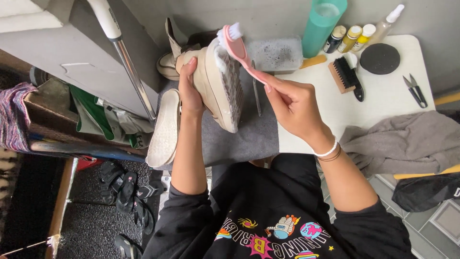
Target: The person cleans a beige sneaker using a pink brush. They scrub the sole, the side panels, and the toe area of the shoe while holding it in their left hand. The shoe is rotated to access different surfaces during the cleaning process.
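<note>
Head view: left hand [190,91] grip tight around cream shoe [218,86], right hand [292,108] pinching pink brush [239,45] against sole.

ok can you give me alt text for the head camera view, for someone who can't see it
Seen from above, a person's left hand holds a cream sneaker sole-up while the right hand scrubs its edge with a pink brush. Beyond, a white table holds small bottles, a black-bristled brush, snips and a grey cloth.

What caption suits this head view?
Left hand steadies a beige shoe while right hand scrubs its sole with a pink brush.
</note>
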